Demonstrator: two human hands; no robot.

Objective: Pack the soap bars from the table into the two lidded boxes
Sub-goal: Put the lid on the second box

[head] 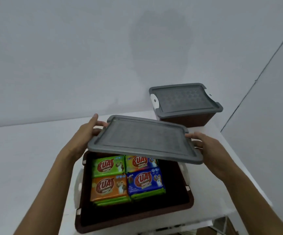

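four wrapped soap bars (126,177) marked "kuat" lie in the open brown box (174,199). the left hand (88,133) and right hand (208,146) grip opposite ends of the grey lid (144,139), held tilted above the box. the second box (186,104) sits lidded behind.

Arms extended, left hand (88,131) and right hand (206,143) pinch the lid (142,138) by opposite ends.

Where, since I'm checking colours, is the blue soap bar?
Head view: the blue soap bar lies inside the open brown box, near right corner, beside the orange bar.
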